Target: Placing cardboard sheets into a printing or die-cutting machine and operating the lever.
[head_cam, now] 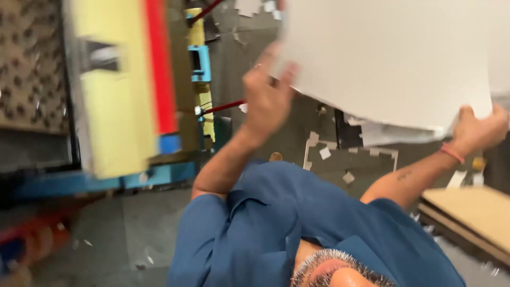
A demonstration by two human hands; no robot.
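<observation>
lifting a stack of white sheets

holding the stack of large white sheets (393, 58) up in front, above the grey floor (143, 223). left hand (265, 101) closed on its left edge, right hand (478, 130) gripping the lower right corner. better to keep both grips level, so loose lower sheets do not slide. no container in view; brown boards (473, 212) lying at right.

The person wears a blue short-sleeved cloth shirt (276, 223) with an open collar (249, 199). The left sleeve (199, 223) ends above the elbow. A thin pinkish-red band (452, 153) circles the wrist just below the right grip (478, 130). A small dark marking (404, 174), too blurred to read, sits on the right forearm.
</observation>
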